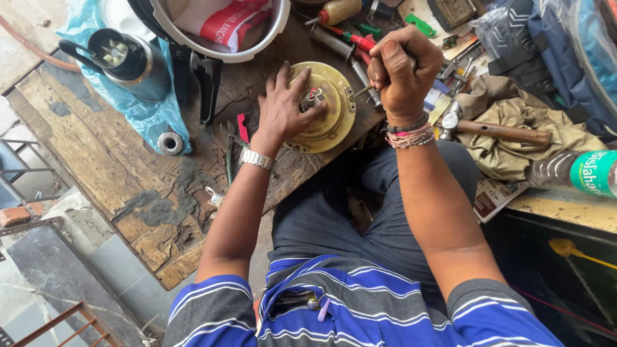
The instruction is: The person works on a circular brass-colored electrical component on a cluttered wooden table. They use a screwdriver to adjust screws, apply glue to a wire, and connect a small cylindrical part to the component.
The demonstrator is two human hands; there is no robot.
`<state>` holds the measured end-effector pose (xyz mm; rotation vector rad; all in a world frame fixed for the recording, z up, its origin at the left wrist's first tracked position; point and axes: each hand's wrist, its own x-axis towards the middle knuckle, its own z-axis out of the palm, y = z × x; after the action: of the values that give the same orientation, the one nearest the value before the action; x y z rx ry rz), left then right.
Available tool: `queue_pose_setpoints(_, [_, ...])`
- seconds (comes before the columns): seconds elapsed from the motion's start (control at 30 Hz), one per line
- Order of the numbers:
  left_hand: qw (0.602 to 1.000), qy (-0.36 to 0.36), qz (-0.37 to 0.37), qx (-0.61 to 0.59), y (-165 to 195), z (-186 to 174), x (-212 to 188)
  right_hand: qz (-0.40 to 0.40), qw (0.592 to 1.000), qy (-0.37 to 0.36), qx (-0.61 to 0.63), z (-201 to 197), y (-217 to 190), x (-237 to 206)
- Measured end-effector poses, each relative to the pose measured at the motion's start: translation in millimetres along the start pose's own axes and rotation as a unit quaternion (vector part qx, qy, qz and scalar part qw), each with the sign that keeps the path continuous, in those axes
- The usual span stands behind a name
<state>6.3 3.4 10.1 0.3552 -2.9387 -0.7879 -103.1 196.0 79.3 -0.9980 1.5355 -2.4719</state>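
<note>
Worn wooden worktop (96, 148), seen from above, with the person seated at its near edge. A steel pot (222, 29) with a red-and-white packet inside stands at the far edge; a dark jug-like appliance (132, 61) on blue plastic sheet lies toward the far left corner. A round brass-coloured disc assembly (331, 106) rests flat near the worktop's right edge, directly in front of the person. The left hand (286, 106), fingers spread wide, presses flat on the disc's left half beside its central hub. The right hand (398, 71) is closed in a fist around a thin tool, probably a screwdriver (361, 92), whose shaft runs leftward and slightly down to the disc's right rim. A hammer (495, 130) lies on cloth to the right, a small metal ring (170, 142) to the left.
</note>
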Motion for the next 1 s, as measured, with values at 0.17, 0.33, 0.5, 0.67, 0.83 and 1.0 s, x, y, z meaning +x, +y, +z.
queue_pose_setpoints(0.17, [0.999,0.033,-0.022,-0.021,-9.3,22.1,-4.1,0.003,1.000,0.017,0.001,-5.9,8.7,3.3])
queue_pose_setpoints(0.33, [0.999,0.040,-0.027,-0.018,-9.8,25.1,-4.5,0.012,1.000,-0.009,0.009,-10.1,8.9,1.9])
queue_pose_setpoints(0.5, [0.999,0.035,-0.023,-0.011,-8.8,22.8,-3.1,0.018,0.995,-0.094,0.016,-10.5,10.1,9.2])
queue_pose_setpoints(0.67, [0.999,0.040,-0.026,-0.021,-7.7,21.4,-1.3,0.083,0.988,-0.124,0.048,-15.4,1.3,15.5])
queue_pose_setpoints(0.83, [0.998,0.048,-0.022,-0.016,-5.5,18.3,4.9,0.101,0.980,-0.152,0.083,-15.7,-5.3,16.8])
queue_pose_setpoints(1.0, [0.999,0.044,-0.017,-0.018,-2.7,15.6,4.6,0.112,0.977,-0.155,0.092,-10.5,0.9,19.7])
